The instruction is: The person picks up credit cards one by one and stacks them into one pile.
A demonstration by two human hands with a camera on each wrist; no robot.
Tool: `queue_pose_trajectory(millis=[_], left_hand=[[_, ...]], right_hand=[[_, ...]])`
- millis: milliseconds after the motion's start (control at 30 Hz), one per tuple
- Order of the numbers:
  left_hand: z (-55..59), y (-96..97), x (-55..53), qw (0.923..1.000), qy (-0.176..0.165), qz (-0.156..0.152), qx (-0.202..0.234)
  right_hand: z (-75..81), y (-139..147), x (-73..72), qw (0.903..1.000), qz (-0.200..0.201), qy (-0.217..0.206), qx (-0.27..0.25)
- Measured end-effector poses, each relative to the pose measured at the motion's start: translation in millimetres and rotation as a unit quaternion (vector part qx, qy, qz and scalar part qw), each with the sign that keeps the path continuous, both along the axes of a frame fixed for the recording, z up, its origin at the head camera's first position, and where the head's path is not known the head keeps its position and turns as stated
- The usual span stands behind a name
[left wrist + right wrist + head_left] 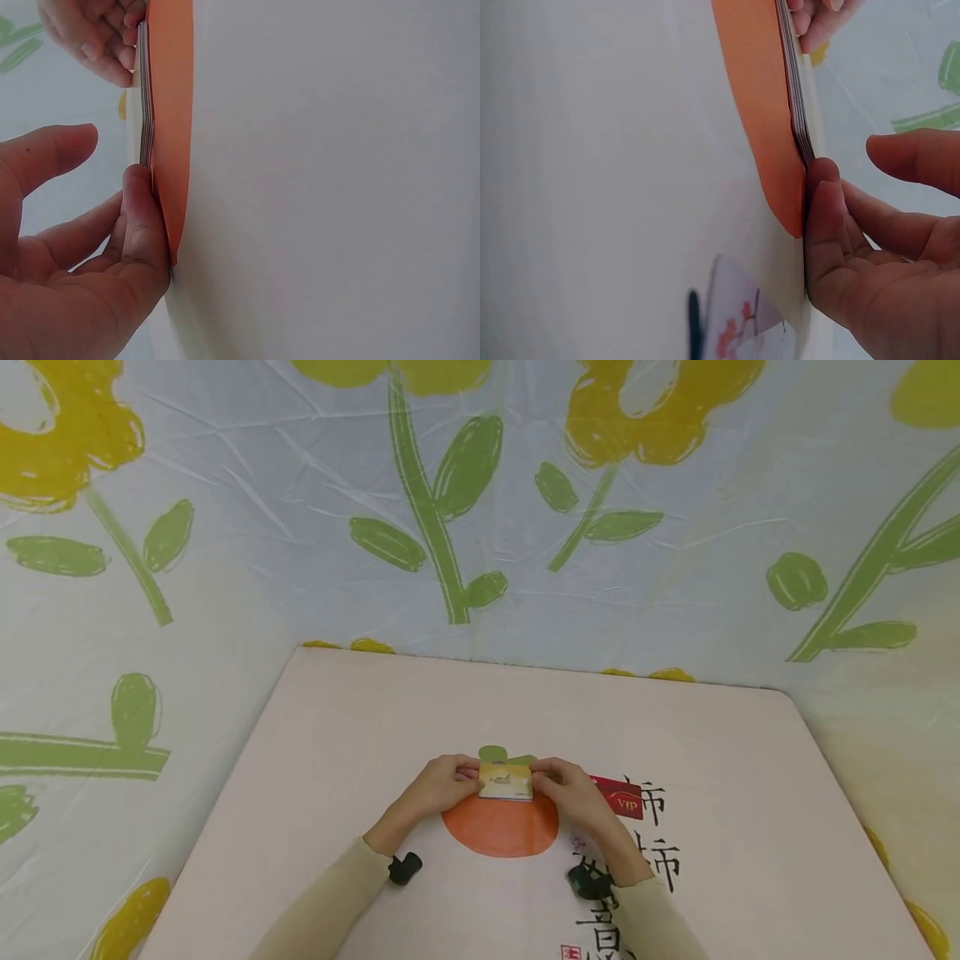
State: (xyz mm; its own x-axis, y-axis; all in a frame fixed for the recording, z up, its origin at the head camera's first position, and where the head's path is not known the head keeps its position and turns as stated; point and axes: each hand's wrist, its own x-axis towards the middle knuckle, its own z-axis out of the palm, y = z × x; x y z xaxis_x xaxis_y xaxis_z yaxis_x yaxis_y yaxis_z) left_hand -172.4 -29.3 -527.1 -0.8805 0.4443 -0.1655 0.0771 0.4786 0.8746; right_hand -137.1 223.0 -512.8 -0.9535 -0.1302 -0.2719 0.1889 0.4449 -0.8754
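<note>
A stack of cards with a yellow and cream top card lies flat over the printed orange persimmon. My left hand holds the stack's left end with its fingertips. At the opposite end my right hand does the same. The wrist views show the layered edges of the stack between the two hands. In each of these views one digit stands apart from the cards. A red VIP card lies to the right, partly hidden behind the right hand and forearm.
The pale table mat carries black printed characters at the right. Dark wrist-worn devices sit at both cuffs. Flower-patterned cloth hangs around the table. A pale, blossom-patterned piece appears low in the right wrist view.
</note>
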Motion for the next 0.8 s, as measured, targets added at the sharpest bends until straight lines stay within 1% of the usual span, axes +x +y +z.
queue_pose_trajectory(millis=[100,167,333,400,467,600,800], left_hand=[[-0.3,-0.3,0.0,1.0000,0.000,0.001,0.002],[-0.6,-0.4,0.2,1.0000,0.000,0.002,0.003],[-2.6,-1.1,2.1,0.9998,-0.001,0.013,0.012],[-3.8,-1.5,3.0,0.9997,-0.001,0.019,0.018],[-4.5,-1.6,4.0,0.9994,-0.002,0.025,0.023],[-5.5,-1.9,5.1,0.9990,-0.006,0.032,0.031],[-1.7,-2.2,5.3,0.9985,-0.002,0.036,0.042]], right_hand=[[-0.5,0,-0.9,1.0000,-0.002,0.000,0.000],[8.5,-3,1.3,1.0000,0.002,0.001,-0.001],[12.6,-3,2.6,1.0000,0.004,0.007,-0.005],[4.3,0,1.0,0.9999,0.003,0.011,-0.006],[2.6,1,1.3,0.9999,0.005,0.013,-0.006],[3.7,2,3.6,0.9999,0.006,0.013,-0.009],[9.4,4,4.8,0.9996,0.006,0.023,-0.017]])
